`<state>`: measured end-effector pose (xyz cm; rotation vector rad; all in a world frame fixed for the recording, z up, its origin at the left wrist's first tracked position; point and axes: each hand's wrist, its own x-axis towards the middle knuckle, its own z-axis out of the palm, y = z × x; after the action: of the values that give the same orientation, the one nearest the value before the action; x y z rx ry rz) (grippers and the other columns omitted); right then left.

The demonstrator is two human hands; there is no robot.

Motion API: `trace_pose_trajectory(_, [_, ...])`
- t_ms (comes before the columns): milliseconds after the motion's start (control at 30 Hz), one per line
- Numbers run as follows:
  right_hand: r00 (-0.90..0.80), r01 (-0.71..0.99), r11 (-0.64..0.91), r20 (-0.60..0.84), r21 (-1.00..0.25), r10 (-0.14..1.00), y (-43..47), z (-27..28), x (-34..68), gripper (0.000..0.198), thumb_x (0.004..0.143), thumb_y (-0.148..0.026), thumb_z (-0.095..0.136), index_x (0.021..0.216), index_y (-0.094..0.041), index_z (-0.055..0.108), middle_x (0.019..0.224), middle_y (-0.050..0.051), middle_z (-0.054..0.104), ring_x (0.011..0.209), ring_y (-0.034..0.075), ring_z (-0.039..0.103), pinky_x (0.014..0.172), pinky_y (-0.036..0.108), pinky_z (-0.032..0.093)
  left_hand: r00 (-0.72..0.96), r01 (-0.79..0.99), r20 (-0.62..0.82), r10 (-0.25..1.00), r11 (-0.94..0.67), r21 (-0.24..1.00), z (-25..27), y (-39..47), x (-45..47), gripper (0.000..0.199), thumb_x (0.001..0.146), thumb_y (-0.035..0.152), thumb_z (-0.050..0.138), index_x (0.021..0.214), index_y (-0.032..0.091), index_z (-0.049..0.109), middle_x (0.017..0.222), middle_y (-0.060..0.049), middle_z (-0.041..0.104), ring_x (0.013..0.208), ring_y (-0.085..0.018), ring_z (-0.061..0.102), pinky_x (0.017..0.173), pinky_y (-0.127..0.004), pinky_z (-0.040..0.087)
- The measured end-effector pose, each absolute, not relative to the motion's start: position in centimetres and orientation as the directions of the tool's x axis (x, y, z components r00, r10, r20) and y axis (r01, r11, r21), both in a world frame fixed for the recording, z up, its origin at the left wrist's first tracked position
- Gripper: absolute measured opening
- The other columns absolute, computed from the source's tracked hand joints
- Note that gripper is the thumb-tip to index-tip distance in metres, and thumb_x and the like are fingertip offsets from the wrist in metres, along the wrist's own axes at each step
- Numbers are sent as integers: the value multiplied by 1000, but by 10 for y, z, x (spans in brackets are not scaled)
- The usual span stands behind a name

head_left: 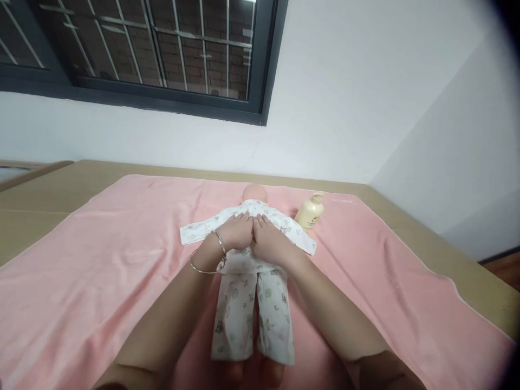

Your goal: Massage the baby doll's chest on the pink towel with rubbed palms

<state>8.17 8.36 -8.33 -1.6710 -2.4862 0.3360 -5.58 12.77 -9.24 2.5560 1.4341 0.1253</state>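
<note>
A baby doll lies stretched out on a pink cloth, its head toward the wall and its feet toward me. It wears a white printed long-sleeved top and matching trousers. Both sleeves spread out to the sides. My left hand, with a silver bangle at the wrist, rests flat on the upper body of the top. Beside it, touching, my right hand lies flat too, fingers pointing toward the doll's head. I cannot tell whether the doll is face up or face down.
A pale yellow pump bottle leans on the cloth near the doll's right-hand sleeve in view. Beyond the cloth runs the tan table edge, then a white wall and a dark-framed barred window.
</note>
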Motion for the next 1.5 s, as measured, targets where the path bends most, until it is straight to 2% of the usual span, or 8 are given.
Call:
trace_pose_trajectory(200, [-308, 866, 316, 83, -389, 948, 125, -102, 112, 56, 103, -41, 23, 155, -21, 28, 163, 8, 19, 151, 30, 13, 119, 56, 11, 335, 894, 38, 942, -330, 302, -100, 153, -61, 57, 99, 38, 25, 153, 18, 31, 162, -11, 22, 149, -30, 21, 119, -54, 16])
trace_pose_trajectory(367, [-131, 894, 170, 121, -415, 984, 147, -120, 126, 65, 103, -51, 17, 153, -12, 30, 161, 14, 24, 150, 28, 16, 121, 50, 7, 186, 892, 98, 978, -210, 401, -117, 167, -65, 69, 98, 54, 17, 151, 12, 31, 159, -17, 29, 150, -27, 20, 120, -51, 13])
trace_pose_trajectory(500, [-114, 892, 163, 138, -423, 984, 131, -115, 103, 65, 103, -47, 23, 153, -7, 30, 160, 20, 23, 150, 33, 16, 120, 51, 11, 238, 914, -26, 971, -215, 344, -102, 151, -58, 75, 94, 58, 26, 155, 13, 22, 162, -18, 18, 150, -35, 16, 117, -59, 14])
trace_pose_trajectory(600, [-168, 827, 247, 197, -505, 966, 110, -107, 79, 59, 104, -44, 20, 151, -14, 37, 159, 13, 30, 150, 30, 17, 121, 49, 11, 356, 917, -107, 929, -324, 233, -90, 132, -50, 79, 90, 45, 42, 158, 16, 15, 164, -14, 8, 150, -38, 9, 117, -61, 12])
trace_pose_trajectory(800, [-245, 725, 329, 220, -605, 944, 82, -93, 62, 58, 104, -45, 16, 147, -21, 46, 160, 6, 28, 151, 24, 15, 122, 45, 13, 566, 824, -106, 818, -565, 39, -90, 116, -50, 90, 77, 29, 65, 157, 25, 23, 164, -9, 13, 151, -34, 9, 120, -58, 6])
trace_pose_trajectory(1000, [-295, 734, 375, 232, -566, 927, 106, -101, 85, 59, 104, -50, 10, 148, -29, 43, 161, 3, 27, 151, 23, 15, 121, 54, 3, 524, 840, -21, 852, -512, 178, -93, 132, -46, 64, 91, 31, 47, 153, 21, 33, 164, -9, 17, 151, -33, 12, 120, -56, 8])
trace_pose_trajectory(1167, [-204, 837, 290, 227, -463, 952, 136, -120, 110, 57, 104, -49, 14, 151, -25, 37, 162, 7, 24, 151, 24, 15, 121, 49, 8, 385, 846, 93, 918, -392, 362, -104, 147, -50, 78, 93, 57, 36, 156, 15, 21, 164, -12, 15, 152, -30, 10, 120, -53, 10])
trace_pose_trajectory(1500, [-81, 906, 153, 192, -394, 978, 143, -128, 118, 64, 102, -53, 14, 152, -16, 33, 160, 13, 27, 149, 25, 20, 120, 51, 7, 250, 870, 127, 960, -280, 406, -126, 171, -64, 72, 97, 54, 23, 151, 6, 30, 160, -18, 26, 150, -26, 18, 120, -41, 14])
